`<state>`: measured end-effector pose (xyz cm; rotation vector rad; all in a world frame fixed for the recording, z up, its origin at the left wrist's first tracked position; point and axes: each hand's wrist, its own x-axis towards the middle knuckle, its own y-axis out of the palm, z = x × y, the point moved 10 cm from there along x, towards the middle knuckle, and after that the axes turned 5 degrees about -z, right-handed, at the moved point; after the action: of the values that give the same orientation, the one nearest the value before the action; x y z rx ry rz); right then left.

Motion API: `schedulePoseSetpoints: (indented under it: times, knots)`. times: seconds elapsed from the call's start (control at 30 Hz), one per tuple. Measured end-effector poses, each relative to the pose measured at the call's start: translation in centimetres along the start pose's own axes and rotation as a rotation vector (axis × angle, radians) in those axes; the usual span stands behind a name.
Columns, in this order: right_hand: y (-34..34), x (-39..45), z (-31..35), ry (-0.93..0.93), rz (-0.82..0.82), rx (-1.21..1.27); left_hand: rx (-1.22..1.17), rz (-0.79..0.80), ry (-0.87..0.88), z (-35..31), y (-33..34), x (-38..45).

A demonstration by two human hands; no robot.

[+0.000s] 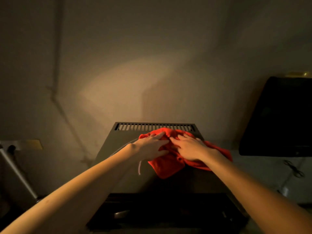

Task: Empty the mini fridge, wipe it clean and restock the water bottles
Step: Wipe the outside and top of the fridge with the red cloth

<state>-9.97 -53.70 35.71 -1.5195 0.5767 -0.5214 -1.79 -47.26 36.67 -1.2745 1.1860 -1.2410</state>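
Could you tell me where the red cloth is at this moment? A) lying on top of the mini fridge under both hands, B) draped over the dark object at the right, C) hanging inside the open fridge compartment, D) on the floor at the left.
A: the red cloth lies bunched on the mini fridge top, near the vent slots, with the left hand and right hand on it.

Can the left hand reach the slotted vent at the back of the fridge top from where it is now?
Probably yes. The left hand lies flat on the red cloth, close to the vent, and nothing stands between them.
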Motion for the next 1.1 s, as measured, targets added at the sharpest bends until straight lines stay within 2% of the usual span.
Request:
schedulePoseSetpoints:
  times: [0.17, 0.33, 0.53, 0.8, 1.1]
  knots:
    - [-0.4, -0.8, 5.8, -0.021, -0.046, 0.011, -0.007, 0.057, 0.034, 4.0, 0.4, -3.8]
    - [-0.2, -3.9, 10.2, -0.049, -0.048, 0.01, -0.061, 0.03, 0.183, 4.7, -0.8, -9.1]
    - [0.2, -6.9, 14.5, -0.11, -0.048, 0.034, 0.054, 0.061, 0.178, 5.8, -0.7, -12.7]
    - [0.3, -3.8, 13.3, -0.062, -0.053, 0.049, -0.026, 0.048, 0.146, 6.8, -0.5, -10.6]
    - [0.8, 5.3, 9.7, -0.011, -0.022, 0.092, 0.029, 0.1, -0.014, 10.1, 0.2, -3.6]
